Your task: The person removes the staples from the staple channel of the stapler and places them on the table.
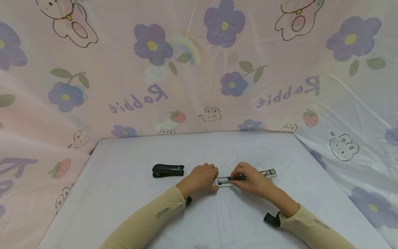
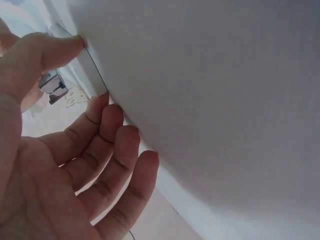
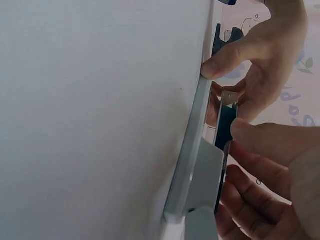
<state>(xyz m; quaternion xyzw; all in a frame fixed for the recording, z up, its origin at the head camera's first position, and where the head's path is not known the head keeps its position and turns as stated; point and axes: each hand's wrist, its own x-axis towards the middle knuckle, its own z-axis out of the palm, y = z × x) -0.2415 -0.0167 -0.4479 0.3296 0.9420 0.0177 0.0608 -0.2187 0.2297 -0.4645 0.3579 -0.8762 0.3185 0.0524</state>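
A white stapler (image 1: 272, 172) lies opened out on the table, a metal staple channel (image 1: 224, 180) showing along it. My left hand (image 1: 201, 177) holds its left end, thumb on the near side and fingertips on the far side. In the left wrist view the thumb and fingers frame the white end (image 2: 93, 74). My right hand (image 1: 254, 180) pinches a dark piece (image 3: 226, 121) in the channel between thumb and fingers, and covers the stapler's middle. The right wrist view shows the light grey side arm (image 3: 205, 167) beside that hand.
A black stapler (image 1: 168, 170) lies on its own to the left of my left hand. The white table (image 1: 136, 155) reaches back to a hanging cloth (image 1: 189, 83) with flowers and rabbits. Black straps (image 1: 272, 219) hang at the sleeve cuffs.
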